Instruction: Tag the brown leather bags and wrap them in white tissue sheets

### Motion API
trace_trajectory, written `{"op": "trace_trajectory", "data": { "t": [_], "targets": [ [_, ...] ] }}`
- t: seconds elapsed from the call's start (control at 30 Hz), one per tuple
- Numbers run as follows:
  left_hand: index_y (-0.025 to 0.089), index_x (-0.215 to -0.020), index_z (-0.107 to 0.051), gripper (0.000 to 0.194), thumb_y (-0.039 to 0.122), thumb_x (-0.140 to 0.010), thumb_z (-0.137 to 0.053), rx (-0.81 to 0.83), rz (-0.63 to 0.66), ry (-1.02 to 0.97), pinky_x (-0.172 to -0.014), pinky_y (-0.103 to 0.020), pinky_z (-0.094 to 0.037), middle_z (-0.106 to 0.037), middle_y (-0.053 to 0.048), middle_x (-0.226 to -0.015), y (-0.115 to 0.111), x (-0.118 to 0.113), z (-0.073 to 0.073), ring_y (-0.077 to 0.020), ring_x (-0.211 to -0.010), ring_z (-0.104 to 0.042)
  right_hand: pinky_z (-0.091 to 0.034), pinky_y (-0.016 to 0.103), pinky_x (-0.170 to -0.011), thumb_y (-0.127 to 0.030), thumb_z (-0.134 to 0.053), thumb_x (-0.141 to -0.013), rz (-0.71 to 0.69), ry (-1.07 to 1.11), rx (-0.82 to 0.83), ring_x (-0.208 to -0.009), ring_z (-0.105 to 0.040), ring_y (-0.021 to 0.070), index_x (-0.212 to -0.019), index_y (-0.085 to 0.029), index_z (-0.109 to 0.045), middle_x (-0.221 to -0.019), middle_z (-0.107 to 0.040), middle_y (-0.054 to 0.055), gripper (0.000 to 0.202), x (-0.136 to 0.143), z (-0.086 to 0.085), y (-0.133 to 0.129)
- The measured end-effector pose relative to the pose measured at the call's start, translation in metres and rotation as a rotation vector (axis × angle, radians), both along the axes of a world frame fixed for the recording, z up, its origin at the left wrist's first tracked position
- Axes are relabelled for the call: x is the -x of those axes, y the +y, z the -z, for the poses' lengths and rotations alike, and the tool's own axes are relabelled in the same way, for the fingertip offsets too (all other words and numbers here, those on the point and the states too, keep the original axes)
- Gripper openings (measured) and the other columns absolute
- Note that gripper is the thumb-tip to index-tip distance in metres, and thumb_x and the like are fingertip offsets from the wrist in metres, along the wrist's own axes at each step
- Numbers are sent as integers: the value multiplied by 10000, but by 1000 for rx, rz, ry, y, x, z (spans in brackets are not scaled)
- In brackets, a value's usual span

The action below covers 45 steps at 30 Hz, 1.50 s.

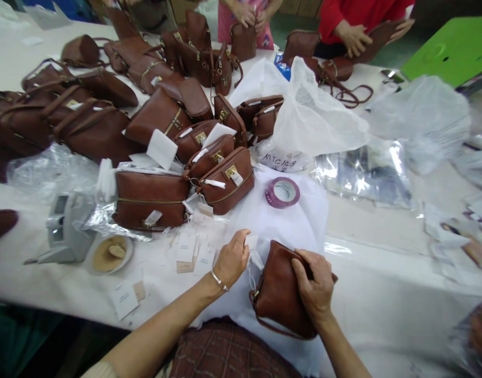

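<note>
A small brown leather bag (282,286) lies in front of me on a white cloth or sheet (311,215). My right hand (315,278) grips its upper right edge, thumb on the front face and fingers over the top. My left hand (233,257) is closed at the bag's left side, pinching a white hang tag (251,242). Thin white strings run from the tag down to the metal ring at the bag's side. Part of the tag is hidden by my left fingers.
A roll of purple tape (282,192) lies beyond the bag. Several brown bags (152,197) crowd the left and back. A grey tape dispenser (67,231), a small dish (110,254) and loose tags (185,248) sit at left. Two co-workers' hands (353,39) handle bags across the table.
</note>
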<state>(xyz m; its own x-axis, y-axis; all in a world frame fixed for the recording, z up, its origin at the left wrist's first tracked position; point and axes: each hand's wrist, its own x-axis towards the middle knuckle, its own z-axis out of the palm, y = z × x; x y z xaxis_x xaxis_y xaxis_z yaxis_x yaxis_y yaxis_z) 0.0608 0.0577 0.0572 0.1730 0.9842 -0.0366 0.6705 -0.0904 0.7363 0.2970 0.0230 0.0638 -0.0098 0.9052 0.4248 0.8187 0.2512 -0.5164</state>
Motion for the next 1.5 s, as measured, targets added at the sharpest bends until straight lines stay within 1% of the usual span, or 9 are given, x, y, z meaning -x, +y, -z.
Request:
{"op": "trace_trajectory", "data": {
  "t": [0.2,0.4,0.53,0.63,0.7,0.9,1.07,1.23,1.5],
  "targets": [
    [201,-1163,-477,333,154,-835,-499,208,-77,-283,-705,-244,-477,-562,33,-805,30,-30,0,-119,-676,-577,-422,373,-830,-309,-570,-915,-8,-43,25,-902,-616,214,-1056,-204,-628,-955,-687,54,185,6,-3,6],
    [198,-980,-554,135,202,-911,-438,344,58,-204,-731,-242,-480,-630,9,-821,30,-27,19,-136,-760,-601,-403,362,-828,-343,-519,-942,-4,-167,116,-901,-608,214,-1078,-197,-638,-962,-698,60,233,21,-4,20],
    [207,-1110,-566,205,221,-919,-493,154,97,33,-919,-353,-453,-615,-64,-1033,19,-16,22,-218,-1009,-567,-392,370,-843,-356,-493,-954,-8,-246,140,-910,-598,223,-1087,-182,-632,-971,-696,74,258,25,-4,24],
    [187,-1327,-422,468,245,-890,-580,0,80,254,-900,-383,-479,-577,-93,-1102,21,-4,26,-242,-1032,-563,-382,379,-856,-366,-479,-959,-10,-318,176,-921,-588,233,-1101,-183,-627,-978,-693,79,276,26,-2,26],
    [179,-1344,-391,497,230,-890,-586,-11,38,213,-873,-347,-496,-577,-79,-1087,25,5,28,-212,-988,-581,-380,387,-860,-376,-478,-958,-7,-347,191,-923,-586,241,-1107,-183,-627,-980,-693,83,286,26,-1,27],
    [201,-995,-580,107,234,-943,-492,2,-31,180,-852,-286,-470,-632,-32,-947,25,13,10,-170,-912,-608,-402,369,-847,-369,-479,-958,-24,-242,152,-896,-608,222,-1068,-182,-636,-965,-702,73,268,23,-1,26],
    [210,-940,-614,227,406,-927,-501,314,76,333,-770,-325,-473,-693,-65,-946,34,-13,0,-227,-878,-660,-406,371,-853,-364,-497,-950,-24,-217,141,-898,-617,220,-1070,-187,-637,-968,-709,68,256,22,-1,25],
    [196,-811,-621,177,362,-845,-569,391,45,314,-730,-314,-453,-694,-74,-838,53,-27,9,-243,-848,-658,-411,363,-845,-361,-495,-950,-20,-219,123,-888,-620,213,-1068,-186,-641,-959,-708,68,257,23,-2,25],
    [195,-705,-486,196,317,-858,-477,399,-13,112,-622,-236,-370,-497,36,-639,54,25,-2,-135,-651,-504,-407,370,-863,-358,-514,-943,-20,-232,148,-907,-614,215,-1087,-187,-637,-981,-706,66,255,22,1,25]
  ]
}}
